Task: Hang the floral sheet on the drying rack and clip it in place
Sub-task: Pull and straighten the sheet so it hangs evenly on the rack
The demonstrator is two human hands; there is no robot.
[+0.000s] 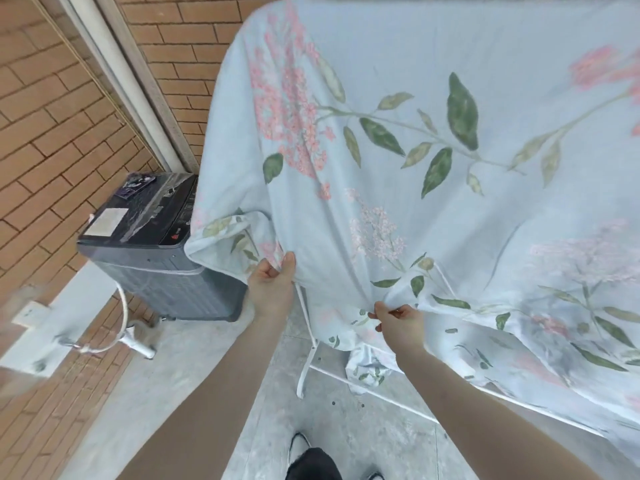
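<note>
Sheet (433, 174), one only, pale blue with pink blossoms and green leaves, hangs draped over the white drying rack (304, 344), whose leg and lower bar show beneath the hem. From my remote seat I see two bare hands at the cloth's lower edge: my left hand (272, 284) pinches the hem near the corner between thumb and fingers, while my right hand (398, 320) grips a bunched fold of the same edge a little further along. Both are closed on fabric, neither is spread wide. I judge the cloth to be soft, light and limp; it wrinkles where held and will sag or slide off the bar unless pulled evenly, so the hem and corners are the places to take it, not the middle. No clip is visible to me yet, so the fastening remains undone. One dark washing machine (156, 244) stands near the brick wall (52, 133) to the left, its hose trailing on the concrete floor (363, 438)
</note>
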